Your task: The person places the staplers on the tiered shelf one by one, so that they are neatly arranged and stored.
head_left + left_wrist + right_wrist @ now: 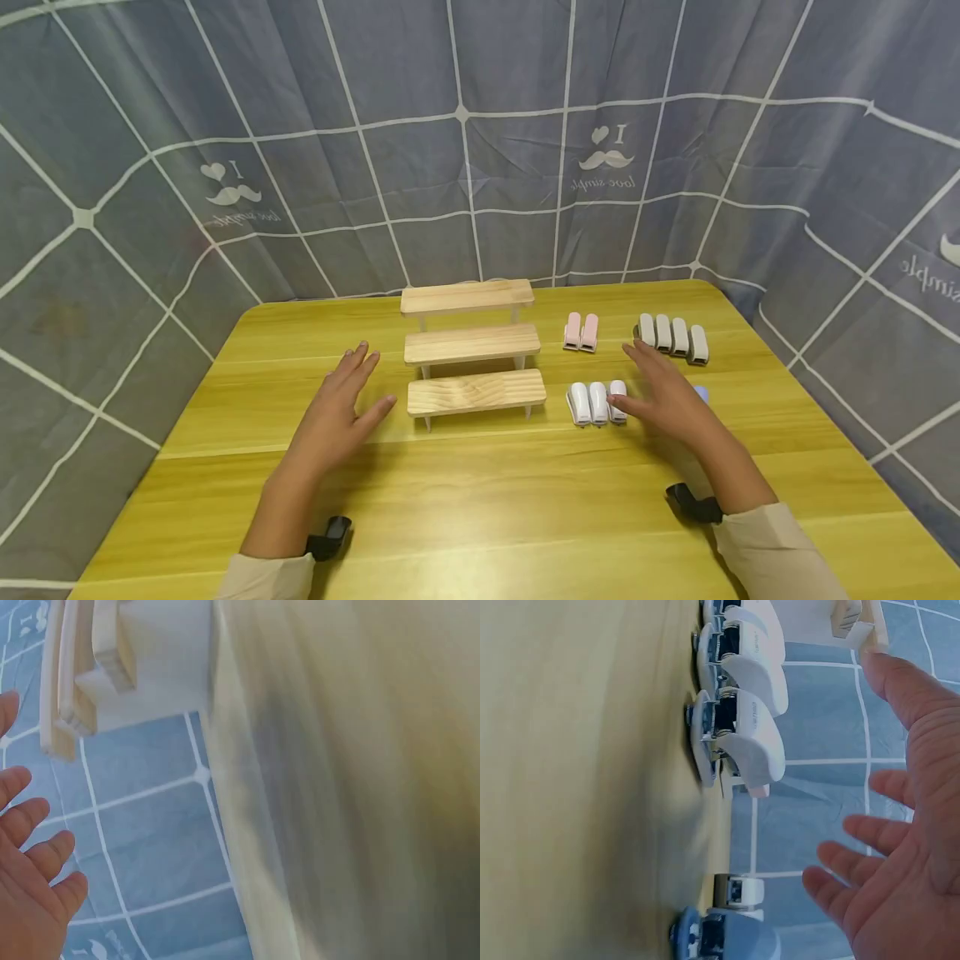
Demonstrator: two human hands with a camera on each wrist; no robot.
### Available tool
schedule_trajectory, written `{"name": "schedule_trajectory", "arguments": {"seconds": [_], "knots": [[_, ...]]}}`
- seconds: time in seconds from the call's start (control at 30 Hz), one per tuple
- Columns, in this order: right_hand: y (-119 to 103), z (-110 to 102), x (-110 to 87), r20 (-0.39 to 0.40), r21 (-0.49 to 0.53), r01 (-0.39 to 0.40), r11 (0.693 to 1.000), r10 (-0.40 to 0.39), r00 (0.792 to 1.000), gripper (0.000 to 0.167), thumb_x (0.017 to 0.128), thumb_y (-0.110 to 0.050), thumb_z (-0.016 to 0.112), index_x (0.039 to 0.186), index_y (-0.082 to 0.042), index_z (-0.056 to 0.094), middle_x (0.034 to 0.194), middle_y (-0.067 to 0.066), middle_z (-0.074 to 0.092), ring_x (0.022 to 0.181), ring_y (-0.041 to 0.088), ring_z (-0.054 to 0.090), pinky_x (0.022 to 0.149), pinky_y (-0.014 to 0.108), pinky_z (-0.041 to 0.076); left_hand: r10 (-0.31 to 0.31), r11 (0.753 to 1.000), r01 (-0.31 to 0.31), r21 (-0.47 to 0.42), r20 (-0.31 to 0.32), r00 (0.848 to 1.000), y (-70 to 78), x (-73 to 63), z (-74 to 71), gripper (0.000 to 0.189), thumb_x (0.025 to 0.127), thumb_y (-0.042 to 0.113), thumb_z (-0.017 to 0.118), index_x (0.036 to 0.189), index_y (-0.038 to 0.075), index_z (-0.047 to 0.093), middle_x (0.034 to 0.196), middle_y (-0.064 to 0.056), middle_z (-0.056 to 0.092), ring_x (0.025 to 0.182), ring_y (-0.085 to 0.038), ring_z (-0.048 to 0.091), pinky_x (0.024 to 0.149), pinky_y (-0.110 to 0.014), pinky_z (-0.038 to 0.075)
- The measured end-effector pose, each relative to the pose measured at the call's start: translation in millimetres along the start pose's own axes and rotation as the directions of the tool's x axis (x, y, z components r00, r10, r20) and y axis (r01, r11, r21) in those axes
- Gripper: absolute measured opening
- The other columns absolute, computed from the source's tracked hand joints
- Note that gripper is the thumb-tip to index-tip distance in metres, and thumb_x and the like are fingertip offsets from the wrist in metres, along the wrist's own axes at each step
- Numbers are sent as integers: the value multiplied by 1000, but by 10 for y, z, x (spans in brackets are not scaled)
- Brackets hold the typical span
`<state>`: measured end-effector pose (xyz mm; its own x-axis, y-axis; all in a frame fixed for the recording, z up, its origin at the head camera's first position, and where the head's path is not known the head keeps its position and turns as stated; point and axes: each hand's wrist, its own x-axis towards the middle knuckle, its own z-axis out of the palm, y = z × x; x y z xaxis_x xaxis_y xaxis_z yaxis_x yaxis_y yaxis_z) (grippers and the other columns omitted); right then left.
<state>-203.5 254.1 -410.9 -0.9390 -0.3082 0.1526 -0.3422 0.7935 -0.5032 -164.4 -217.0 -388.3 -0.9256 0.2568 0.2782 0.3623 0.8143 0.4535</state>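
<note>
My left hand (335,421) hovers left of a three-tier wooden rack (476,392), fingers spread and holding nothing. On the right, my right hand (670,400) is held above the table with relaxed fingers and holds nothing. Its thumb overlaps the rightmost of three white staplers (597,402) in the head view; the right wrist view shows a gap between hand and white stapler (754,735). A blue stapler (742,937) is mostly hidden behind the right hand in the head view.
Two pink staplers (573,331) stand right of the rack. Several light grey staplers (679,337) form a row farther right, near the right fingertips. The wooden table (465,508) ends at a grey checked curtain (517,167) behind and at both sides.
</note>
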Motion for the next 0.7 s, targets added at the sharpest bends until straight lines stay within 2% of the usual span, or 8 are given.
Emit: {"name": "schedule_trajectory", "arguments": {"seconds": [0.17, 0.27, 0.47, 0.6, 0.7], "knots": [[31, 33, -63, -12, 47, 29, 998, -28, 1000, 85, 88, -33, 77, 151, 4, 33, 155, 30, 27, 138, 52, 27, 104, 67, 27, 26, 998, -27, -61, -15, 1000, 74, 107, 83, 67, 98, 33, 65, 152, 3, 37, 161, -16, 25, 146, -39, 24, 109, -60, 27], [24, 47, -100, 5, 130, 15, 991, -16, 1000, 85, 88, -31, 77, 152, 1, 32, 156, 27, 28, 137, 50, 31, 104, 66, 30, 41, 993, -41, -110, -7, 999, 96, 179, 144, 67, 99, 36, 63, 152, 5, 38, 161, -15, 24, 145, -38, 25, 108, -60, 29], [11, 102, -134, 33, 339, -11, 941, -1, 999, 82, 90, -25, 77, 152, 3, 31, 155, 26, 30, 138, 47, 32, 106, 61, 32, 33, 977, -32, -210, 1, 999, 106, 289, 222, 64, 99, 33, 63, 153, 8, 39, 162, -11, 24, 144, -39, 27, 108, -60, 30], [24, 148, -129, 59, 346, -37, 937, 17, 998, 82, 90, -27, 77, 152, 2, 32, 154, 25, 32, 138, 46, 33, 106, 61, 32, 7, 961, -11, -278, -17, 1000, 107, 340, 263, 62, 98, 28, 66, 151, 6, 41, 161, -11, 26, 145, -37, 26, 108, -59, 32], [39, 166, -132, 65, 327, -41, 944, 20, 998, 80, 90, -25, 76, 151, 4, 33, 152, 26, 35, 135, 47, 37, 105, 61, 34, 11, 947, -15, -320, -13, 1000, 106, 389, 319, 62, 98, 26, 66, 151, 4, 41, 161, -12, 26, 145, -36, 26, 107, -57, 34]]}}
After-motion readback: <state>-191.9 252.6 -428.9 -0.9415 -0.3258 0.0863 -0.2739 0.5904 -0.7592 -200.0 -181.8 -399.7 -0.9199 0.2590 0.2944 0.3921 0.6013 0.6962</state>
